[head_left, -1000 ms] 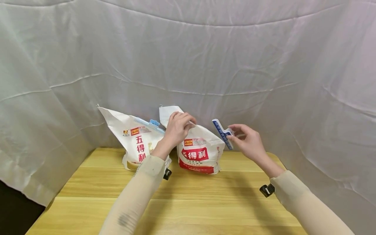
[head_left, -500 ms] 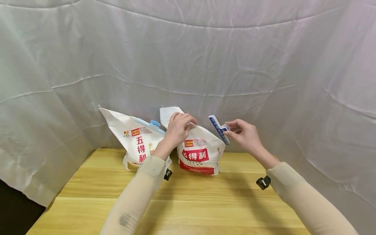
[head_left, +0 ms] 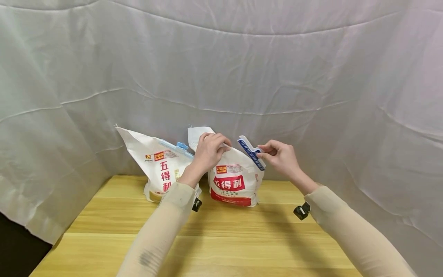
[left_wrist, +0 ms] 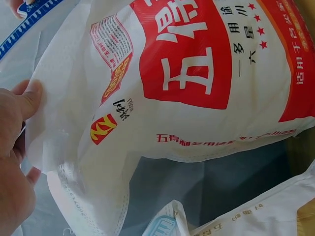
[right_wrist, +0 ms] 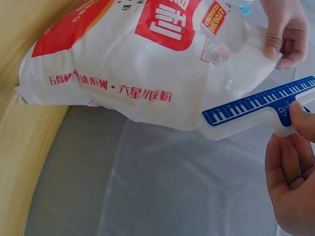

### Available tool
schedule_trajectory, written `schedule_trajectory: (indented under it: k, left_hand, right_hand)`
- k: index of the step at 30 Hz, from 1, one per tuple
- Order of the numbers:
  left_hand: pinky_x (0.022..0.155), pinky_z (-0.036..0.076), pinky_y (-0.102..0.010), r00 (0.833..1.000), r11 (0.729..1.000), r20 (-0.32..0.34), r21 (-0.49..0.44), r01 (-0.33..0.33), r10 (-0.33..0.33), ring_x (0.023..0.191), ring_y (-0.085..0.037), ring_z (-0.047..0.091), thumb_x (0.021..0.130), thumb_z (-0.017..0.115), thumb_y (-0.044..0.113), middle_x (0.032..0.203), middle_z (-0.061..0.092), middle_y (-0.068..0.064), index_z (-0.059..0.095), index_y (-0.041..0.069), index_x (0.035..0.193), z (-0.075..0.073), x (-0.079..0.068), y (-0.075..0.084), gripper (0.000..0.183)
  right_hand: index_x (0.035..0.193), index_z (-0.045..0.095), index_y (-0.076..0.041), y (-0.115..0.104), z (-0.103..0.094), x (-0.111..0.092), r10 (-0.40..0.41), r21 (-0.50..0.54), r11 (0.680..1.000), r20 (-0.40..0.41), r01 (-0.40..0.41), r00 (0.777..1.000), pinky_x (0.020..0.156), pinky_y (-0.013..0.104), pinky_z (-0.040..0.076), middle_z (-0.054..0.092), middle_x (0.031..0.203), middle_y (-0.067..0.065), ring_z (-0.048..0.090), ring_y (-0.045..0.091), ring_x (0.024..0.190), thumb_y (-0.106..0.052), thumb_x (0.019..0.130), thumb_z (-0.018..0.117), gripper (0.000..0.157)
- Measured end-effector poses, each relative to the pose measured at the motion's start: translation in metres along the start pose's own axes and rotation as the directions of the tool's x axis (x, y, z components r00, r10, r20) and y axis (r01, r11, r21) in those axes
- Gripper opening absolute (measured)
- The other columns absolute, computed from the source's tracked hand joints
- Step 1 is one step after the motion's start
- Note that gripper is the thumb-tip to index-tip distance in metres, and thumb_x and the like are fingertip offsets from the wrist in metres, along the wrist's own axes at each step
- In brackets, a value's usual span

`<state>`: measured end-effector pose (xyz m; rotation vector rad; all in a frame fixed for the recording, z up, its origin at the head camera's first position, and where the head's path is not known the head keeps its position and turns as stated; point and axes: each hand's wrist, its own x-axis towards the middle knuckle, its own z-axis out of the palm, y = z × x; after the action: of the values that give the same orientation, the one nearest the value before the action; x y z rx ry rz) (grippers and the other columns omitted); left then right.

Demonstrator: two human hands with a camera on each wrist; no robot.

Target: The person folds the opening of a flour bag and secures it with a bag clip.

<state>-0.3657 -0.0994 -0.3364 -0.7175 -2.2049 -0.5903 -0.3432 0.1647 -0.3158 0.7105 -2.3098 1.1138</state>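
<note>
A white flour bag with red print (head_left: 238, 163) stands at the back of the table. My left hand (head_left: 211, 152) pinches its folded top edge between thumb and fingers; the left wrist view shows the thumb (left_wrist: 32, 98) on the bag's near face. In my right hand (head_left: 282, 157) is a blue and white bag clip (head_left: 250, 154), pinched by its handle. The clip slants along the right side of the bag's top, and its lower end overlaps the bag's upper right corner. In the right wrist view the clip's toothed blue bar (right_wrist: 256, 102) lies close beside the bag's edge.
Left of it leans a second flour bag (head_left: 152, 161), its top crossed by a light blue clip (head_left: 181, 146). Both bags stand on a wooden table (head_left: 221, 238) in front of a grey cloth backdrop (head_left: 221, 77). Dark wrist cameras sit at both cuffs.
My right hand has carried the blue and white clip leftward, from apart on the right to overlapping the bag's upper right edge. My left hand keeps its pinch in place.
</note>
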Motion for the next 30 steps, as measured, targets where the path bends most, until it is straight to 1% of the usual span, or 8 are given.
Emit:
schedule_trajectory:
  k: [3,6,10,15,17,21,26,30]
  left_hand:
    - [0.112,0.037,-0.048,1.000,1.000,-0.007,-0.007,-0.006,0.006,0.108,-0.022,0.066,0.095,0.076,0.019,0.103,0.074,0.003,0.074,0.016,0.103,0.000,0.001,-0.002,0.008]
    - [0.111,0.038,-0.048,1.000,0.999,-0.013,-0.043,-0.001,0.001,0.108,-0.022,0.066,0.095,0.076,0.018,0.103,0.074,0.002,0.074,0.015,0.103,0.000,0.002,-0.004,0.009]
    - [0.109,0.041,-0.044,0.999,0.994,-0.046,-0.111,-0.005,0.000,0.104,-0.022,0.066,0.093,0.079,0.015,0.102,0.073,-0.001,0.075,0.012,0.102,0.001,0.002,-0.007,0.010]
    - [0.104,0.045,-0.040,0.996,0.986,-0.087,-0.161,-0.040,0.027,0.098,-0.022,0.066,0.090,0.081,0.013,0.098,0.072,-0.002,0.075,0.010,0.098,0.003,0.002,-0.010,0.010]
    - [0.102,0.046,-0.040,0.995,0.982,-0.099,-0.186,-0.047,0.029,0.097,-0.023,0.066,0.090,0.081,0.011,0.097,0.073,-0.003,0.076,0.009,0.097,0.004,0.002,-0.009,0.009]
    - [0.099,0.049,-0.039,0.994,0.972,-0.108,-0.231,-0.039,0.014,0.098,-0.024,0.065,0.090,0.079,0.005,0.096,0.074,-0.004,0.077,0.008,0.095,0.003,0.000,-0.008,0.006]
    - [0.098,0.051,-0.037,0.994,0.969,-0.110,-0.246,-0.029,0.002,0.103,-0.025,0.065,0.093,0.075,0.003,0.098,0.075,-0.005,0.078,0.006,0.097,0.003,0.000,-0.007,0.006]
    - [0.097,0.052,-0.037,0.990,0.968,-0.137,-0.247,-0.046,0.012,0.102,-0.026,0.065,0.093,0.075,0.004,0.098,0.075,-0.006,0.078,0.005,0.097,0.005,0.000,-0.007,0.005]
  right_hand:
    - [0.089,0.072,0.002,0.002,0.006,0.001,-0.004,0.032,0.999,0.011,0.003,1.000,0.061,0.014,0.055,0.078,0.103,0.020,0.074,0.031,0.076,0.002,0.085,0.083,0.012]
    - [0.088,0.071,0.001,0.004,0.010,0.001,0.001,0.042,0.999,0.026,-0.002,1.000,0.062,0.015,0.056,0.077,0.103,0.020,0.075,0.032,0.078,0.002,0.085,0.083,0.012]
    - [0.088,0.072,0.000,0.008,0.015,0.002,0.025,0.021,0.999,0.040,-0.026,0.999,0.062,0.017,0.056,0.078,0.104,0.018,0.074,0.029,0.078,0.001,0.086,0.083,0.012]
    - [0.088,0.072,-0.003,0.011,0.020,0.002,0.070,-0.007,0.998,0.060,-0.070,0.996,0.063,0.019,0.057,0.078,0.104,0.015,0.074,0.026,0.078,-0.001,0.086,0.084,0.012]
    - [0.088,0.072,-0.004,0.012,0.022,0.001,0.073,-0.017,0.997,0.072,-0.072,0.995,0.064,0.021,0.059,0.078,0.104,0.015,0.074,0.026,0.079,-0.002,0.086,0.084,0.012]
    - [0.088,0.072,-0.004,0.014,0.025,0.001,0.058,-0.029,0.998,0.084,-0.056,0.995,0.068,0.028,0.062,0.078,0.103,0.015,0.074,0.026,0.080,-0.002,0.086,0.083,0.011]
    - [0.089,0.073,-0.004,0.013,0.027,0.004,0.052,-0.028,0.998,0.094,-0.050,0.994,0.070,0.032,0.063,0.078,0.102,0.014,0.074,0.026,0.080,-0.002,0.086,0.084,0.011]
    - [0.088,0.073,-0.004,0.011,0.027,0.006,0.045,-0.031,0.999,0.112,-0.042,0.993,0.070,0.032,0.063,0.078,0.102,0.014,0.074,0.026,0.081,-0.001,0.086,0.084,0.011]
